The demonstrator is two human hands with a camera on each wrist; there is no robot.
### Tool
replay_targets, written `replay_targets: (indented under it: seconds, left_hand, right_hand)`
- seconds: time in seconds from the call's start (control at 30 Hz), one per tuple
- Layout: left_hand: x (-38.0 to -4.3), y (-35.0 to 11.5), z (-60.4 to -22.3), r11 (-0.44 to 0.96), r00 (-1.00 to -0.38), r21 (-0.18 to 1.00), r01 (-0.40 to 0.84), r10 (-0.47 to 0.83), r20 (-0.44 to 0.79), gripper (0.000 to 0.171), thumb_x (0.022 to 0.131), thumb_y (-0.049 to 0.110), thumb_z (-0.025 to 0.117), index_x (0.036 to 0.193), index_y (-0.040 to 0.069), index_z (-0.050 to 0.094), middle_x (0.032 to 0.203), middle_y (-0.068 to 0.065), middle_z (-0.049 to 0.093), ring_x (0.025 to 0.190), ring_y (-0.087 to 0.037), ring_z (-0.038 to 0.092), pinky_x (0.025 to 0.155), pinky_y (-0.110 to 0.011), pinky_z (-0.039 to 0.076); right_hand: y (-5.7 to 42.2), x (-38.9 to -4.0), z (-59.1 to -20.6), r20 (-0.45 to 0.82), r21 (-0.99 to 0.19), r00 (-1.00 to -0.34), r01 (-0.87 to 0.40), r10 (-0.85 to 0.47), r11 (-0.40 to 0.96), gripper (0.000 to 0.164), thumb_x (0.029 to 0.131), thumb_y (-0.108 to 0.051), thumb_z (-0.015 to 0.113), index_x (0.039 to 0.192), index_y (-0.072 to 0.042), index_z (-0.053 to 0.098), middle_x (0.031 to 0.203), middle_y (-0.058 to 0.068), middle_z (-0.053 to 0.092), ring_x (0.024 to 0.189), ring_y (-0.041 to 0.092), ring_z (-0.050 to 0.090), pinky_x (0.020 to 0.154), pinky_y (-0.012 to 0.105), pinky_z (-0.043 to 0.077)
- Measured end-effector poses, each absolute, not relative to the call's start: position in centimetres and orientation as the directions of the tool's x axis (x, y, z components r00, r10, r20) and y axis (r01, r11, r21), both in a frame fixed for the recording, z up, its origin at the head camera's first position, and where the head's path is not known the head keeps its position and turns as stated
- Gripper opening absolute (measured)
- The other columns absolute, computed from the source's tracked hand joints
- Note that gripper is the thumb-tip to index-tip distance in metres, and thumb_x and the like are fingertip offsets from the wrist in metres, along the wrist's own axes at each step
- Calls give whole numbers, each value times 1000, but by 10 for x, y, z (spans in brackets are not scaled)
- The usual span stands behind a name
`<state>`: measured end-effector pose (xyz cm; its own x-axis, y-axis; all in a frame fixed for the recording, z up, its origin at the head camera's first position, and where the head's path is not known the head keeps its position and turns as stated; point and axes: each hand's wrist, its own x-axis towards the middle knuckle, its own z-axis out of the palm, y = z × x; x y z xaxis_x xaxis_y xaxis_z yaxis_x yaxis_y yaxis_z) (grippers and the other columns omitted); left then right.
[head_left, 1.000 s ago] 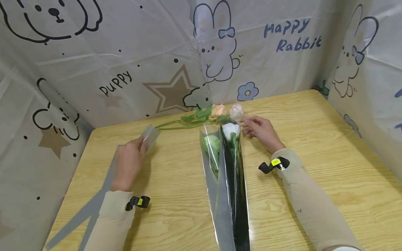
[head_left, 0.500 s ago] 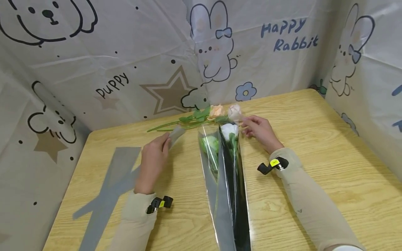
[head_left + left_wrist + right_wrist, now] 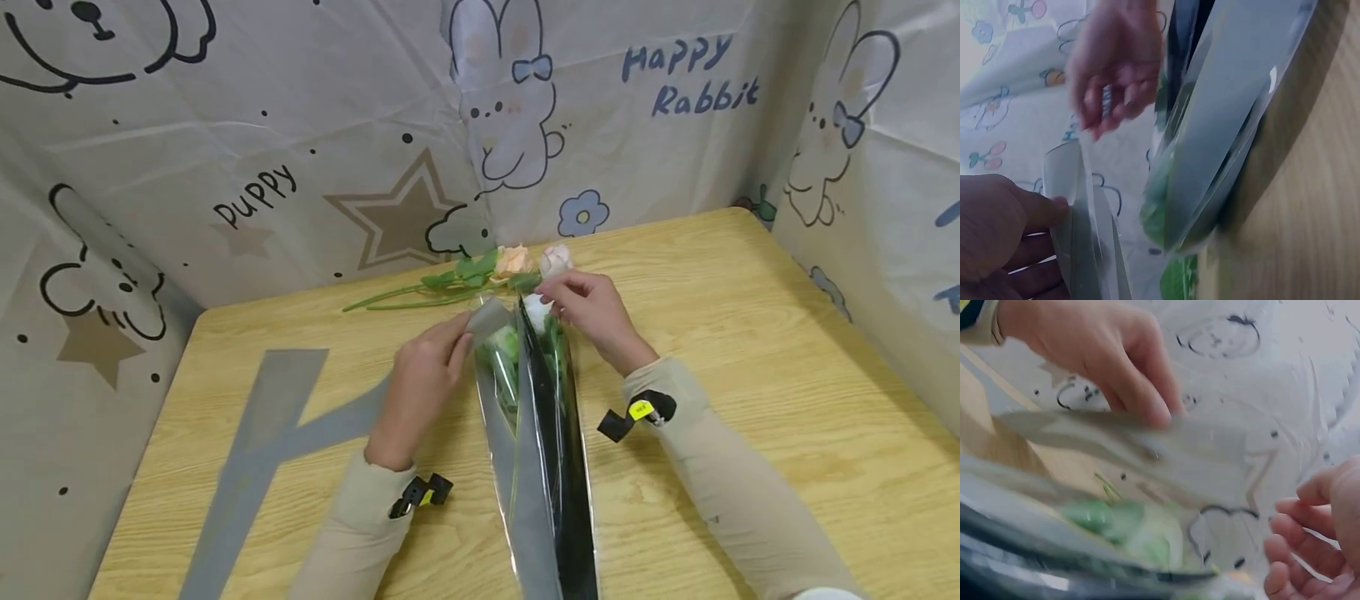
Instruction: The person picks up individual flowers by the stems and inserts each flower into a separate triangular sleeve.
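Gray ribbon point(image 3: 251, 462) lies near the tabletop's left edge; your left hand point(image 3: 422, 379) pinches its end by the flower sleeve point(image 3: 525, 500) — seemingly a hand-over step. Your right hand point(image 3: 597, 318), loosely curled, looks empty — likely it should take that end.

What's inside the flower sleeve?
Inside the sleeve, a white flower and a pale green flower show, with green leaves. In the head view, the right hand and grey strip partly cover the blooms; lower stems are hidden behind opaque panels.
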<state>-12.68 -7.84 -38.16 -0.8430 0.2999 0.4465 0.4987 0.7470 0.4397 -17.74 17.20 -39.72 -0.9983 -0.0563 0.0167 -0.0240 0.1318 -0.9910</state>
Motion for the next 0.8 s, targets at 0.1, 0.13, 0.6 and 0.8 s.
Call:
replay_targets:
  seconds: [0.1, 0.13, 0.6, 0.8]
  left_hand:
    - [-124, -75, -383, 736, -827, 425, 527, 328, 457, 30, 103, 15, 64, 130, 3, 71, 121, -18, 77, 100, -30, 79, 80, -38, 66]
    - [-123, -74, -384, 734, -823, 421, 534, 334, 460, 30, 103, 14, 65, 130, 4, 71, 120, -17, 77, 99, -29, 79, 80, -38, 66]
    - [-120, -67, -391, 718, -784, 375, 587, 389, 484, 32, 96, 17, 74, 124, 1, 73, 114, -19, 78, 100, -31, 78, 83, -39, 66]
    - [-121, -65, -391, 681, -746, 378, 627, 387, 541, 35, 97, 20, 73, 125, -2, 72, 120, -22, 76, 110, -35, 76, 93, -40, 63]
  right_hand:
    - [162, -171, -390, 43, -983, -989, -67, -142, 169, 31, 104, -24, 63, 114, 3, 75, 97, -1, 74, 81, 8, 65, 72, 24, 58]
    - [159, -169, -388, 49, -981, -986, -78, -162, 178, 31, 105, -24, 63, 114, 3, 75, 99, 1, 75, 83, 8, 66, 73, 25, 59]
    - [151, -161, -387, 32, -969, -976, -83, -216, 233, 25, 100, -18, 69, 113, 2, 76, 102, 3, 73, 81, 7, 63, 72, 20, 56]
    - [150, -159, -383, 26, -976, -966, -81, -256, 203, 23, 99, -18, 70, 108, 2, 77, 87, -11, 70, 75, 3, 60, 68, 19, 52]
